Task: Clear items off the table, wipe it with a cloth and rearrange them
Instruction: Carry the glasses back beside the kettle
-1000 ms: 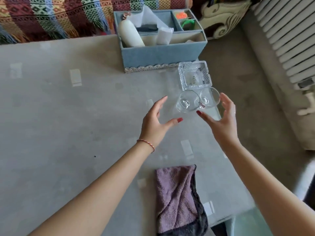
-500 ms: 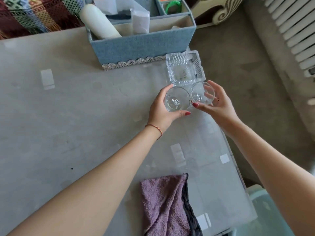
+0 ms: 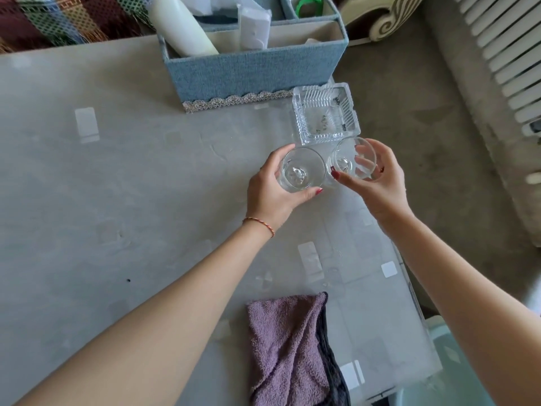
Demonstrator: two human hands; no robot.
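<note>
From the head view, the left hand (image 3: 272,191) is wrapped around a clear glass (image 3: 303,169), thumb on the near side and fingers curled round the far side. The right hand (image 3: 377,183) grips a second glass (image 3: 351,158) the same way, its fingers showing through the clear wall. The two glasses stand upright side by side, rims nearly touching; whether they rest on the table (image 3: 117,186) or are lifted just off it is hard to tell from this angle. Just behind them sits a square glass ashtray (image 3: 323,114) with dark specks inside, close to the table's right edge. Beside the ashtray, at the far edge, stands a blue fabric box (image 3: 251,74) with a lace trim along its base; a white bottle (image 3: 181,24) leans in its front compartment, with white packets next to it and something green in a back compartment. A purple cloth (image 3: 288,353) lies crumpled at the near edge, well apart from both hands. A thin bracelet (image 3: 260,224) circles the left wrist. A radiator (image 3: 503,48) shows at the right.
</note>
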